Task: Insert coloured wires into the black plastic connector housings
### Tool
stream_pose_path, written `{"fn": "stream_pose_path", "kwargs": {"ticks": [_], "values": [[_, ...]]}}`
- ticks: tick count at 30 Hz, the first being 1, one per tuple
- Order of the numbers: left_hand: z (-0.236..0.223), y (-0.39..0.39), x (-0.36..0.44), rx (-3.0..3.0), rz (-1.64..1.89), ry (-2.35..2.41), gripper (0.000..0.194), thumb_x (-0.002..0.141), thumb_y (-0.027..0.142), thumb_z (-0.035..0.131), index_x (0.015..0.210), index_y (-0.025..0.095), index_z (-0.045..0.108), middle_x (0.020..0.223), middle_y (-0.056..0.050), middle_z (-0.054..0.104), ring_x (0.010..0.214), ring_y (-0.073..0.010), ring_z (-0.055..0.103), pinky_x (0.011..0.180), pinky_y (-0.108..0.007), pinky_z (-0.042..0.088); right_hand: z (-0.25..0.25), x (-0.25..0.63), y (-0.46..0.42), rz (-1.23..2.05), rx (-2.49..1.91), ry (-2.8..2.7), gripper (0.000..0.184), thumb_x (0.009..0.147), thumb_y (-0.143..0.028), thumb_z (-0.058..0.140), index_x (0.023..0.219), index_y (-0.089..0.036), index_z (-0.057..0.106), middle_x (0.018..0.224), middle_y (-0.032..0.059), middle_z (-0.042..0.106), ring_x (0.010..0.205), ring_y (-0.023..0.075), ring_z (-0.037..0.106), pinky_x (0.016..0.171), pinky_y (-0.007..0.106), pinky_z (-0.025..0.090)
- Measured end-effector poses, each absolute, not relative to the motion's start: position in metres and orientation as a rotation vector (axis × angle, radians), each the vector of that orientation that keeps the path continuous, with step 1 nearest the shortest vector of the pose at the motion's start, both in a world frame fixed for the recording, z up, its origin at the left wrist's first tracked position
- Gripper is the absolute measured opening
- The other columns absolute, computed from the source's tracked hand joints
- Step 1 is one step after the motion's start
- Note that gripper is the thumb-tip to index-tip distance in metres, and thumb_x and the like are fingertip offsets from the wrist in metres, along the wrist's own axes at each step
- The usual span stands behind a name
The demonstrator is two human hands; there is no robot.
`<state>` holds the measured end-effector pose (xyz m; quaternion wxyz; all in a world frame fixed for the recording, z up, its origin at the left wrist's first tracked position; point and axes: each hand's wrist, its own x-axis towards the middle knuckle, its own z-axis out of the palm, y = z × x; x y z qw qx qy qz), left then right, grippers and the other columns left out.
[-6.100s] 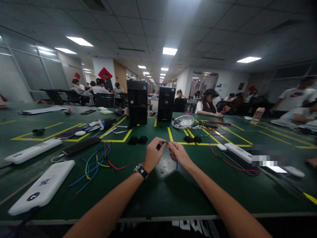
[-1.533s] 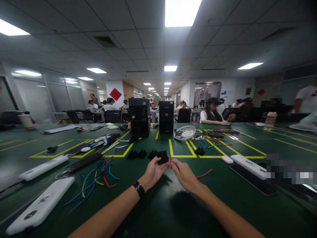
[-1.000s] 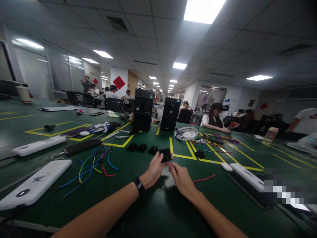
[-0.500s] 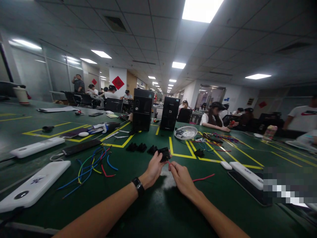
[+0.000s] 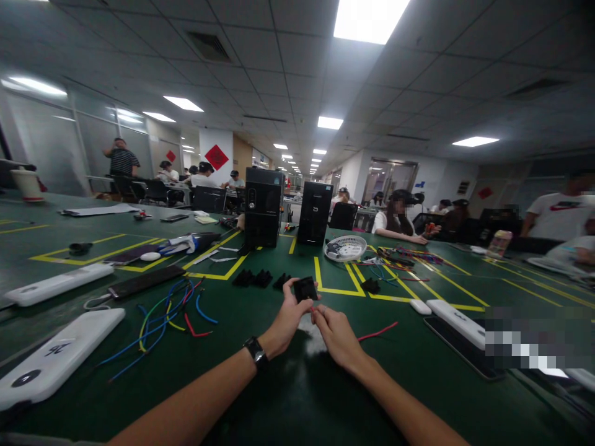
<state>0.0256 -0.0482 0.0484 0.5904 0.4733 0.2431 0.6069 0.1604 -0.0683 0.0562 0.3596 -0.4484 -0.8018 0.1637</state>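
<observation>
My left hand point(image 5: 289, 320), with a dark watch on its wrist, grips a small black plastic block point(image 5: 305, 288) just above the table. Close beside it, my right hand point(image 5: 335, 331) is closed in a pinch on a red wire point(image 5: 379, 332). The wire's long end sticks out past the right side of that hand. A short bit of red shows between the fingertips and the block's lower edge; whether the wire is inside the block is hidden. More black blocks point(image 5: 253, 278) sit just beyond my left hand, and another black block point(image 5: 371, 285) lies to the right.
Loose blue, yellow and red wires point(image 5: 160, 328) lie left, near white power banks point(image 5: 60, 353). Two black computer towers point(image 5: 264, 207) stand ahead. A white basket point(image 5: 345, 248) and tangled wires point(image 5: 409, 257) are at right. Across the table sits a person point(image 5: 398, 217).
The whole view has shifted slightly. My right fingertips have come closer to the black block, and less red wire shows between them and it. Both hands keep their hold.
</observation>
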Motion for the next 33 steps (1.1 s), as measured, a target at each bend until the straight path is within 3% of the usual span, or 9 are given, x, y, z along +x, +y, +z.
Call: {"fn": "stream_pose_path", "kwargs": {"ticks": [3,7,11,16,20,27,33], "values": [[0.05,-0.048,0.023,1.212,1.408,0.634,0.065,0.078,0.017,0.054,0.132,0.03,0.02,0.126,-0.012,0.052,0.097,-0.0193,0.06,0.077,-0.033,0.05,0.058,0.158,-0.071,0.44,-1.154,-2.072,0.033,0.094,-0.029,0.032,0.073,-0.019,0.055,0.064,-0.0009,0.057,0.063,0.0142,0.056,0.063,0.023,0.036],[0.049,-0.044,0.017,1.448,1.455,0.674,0.051,0.078,0.018,0.052,0.124,0.024,0.032,0.118,-0.011,0.054,0.095,-0.0186,0.059,0.08,-0.032,0.049,0.06,0.157,-0.074,0.453,-1.162,-2.089,0.032,0.094,-0.026,0.033,0.073,-0.019,0.056,0.065,-0.0012,0.057,0.063,0.0134,0.056,0.063,0.022,0.035],[0.049,-0.045,0.014,1.532,1.477,0.675,0.046,0.079,0.019,0.052,0.122,0.024,0.034,0.114,-0.009,0.054,0.097,-0.0181,0.057,0.082,-0.032,0.048,0.06,0.156,-0.075,0.457,-1.17,-2.098,0.03,0.093,-0.025,0.035,0.073,-0.019,0.057,0.063,-0.0019,0.056,0.062,0.0128,0.055,0.061,0.021,0.034],[0.047,-0.05,0.017,1.466,1.414,0.665,0.05,0.082,0.025,0.05,0.126,0.027,0.028,0.106,-0.008,0.056,0.07,-0.0128,0.059,0.059,-0.025,0.049,0.056,0.154,-0.075,0.491,-1.14,-2.086,0.03,0.093,-0.025,0.035,0.075,-0.018,0.057,0.068,-0.0003,0.059,0.065,0.0132,0.056,0.062,0.021,0.035],[0.046,-0.049,0.017,1.449,1.374,0.674,0.052,0.082,0.024,0.051,0.127,0.027,0.027,0.106,-0.008,0.057,0.062,-0.0088,0.057,0.06,-0.024,0.05,0.055,0.154,-0.073,0.553,-1.116,-2.095,0.029,0.094,-0.024,0.034,0.077,-0.017,0.057,0.069,0.0003,0.059,0.063,0.0125,0.055,0.061,0.021,0.034],[0.047,-0.047,0.017,1.438,1.378,0.642,0.05,0.083,0.026,0.049,0.128,0.027,0.025,0.112,-0.01,0.056,0.064,-0.0104,0.059,0.051,-0.022,0.048,0.056,0.155,-0.072,0.58,-1.099,-2.089,0.029,0.094,-0.026,0.035,0.076,-0.017,0.056,0.065,-0.0016,0.055,0.059,0.011,0.05,0.059,0.021,0.032],[0.048,-0.048,0.024,1.297,1.449,0.638,0.053,0.081,0.032,0.053,0.126,0.027,0.026,0.115,-0.012,0.055,0.085,-0.0195,0.064,0.047,-0.018,0.044,0.052,0.153,-0.072,0.613,-1.074,-2.046,0.028,0.095,-0.027,0.033,0.079,-0.017,0.055,0.071,-0.0005,0.056,0.063,0.0117,0.051,0.061,0.021,0.033]]}}
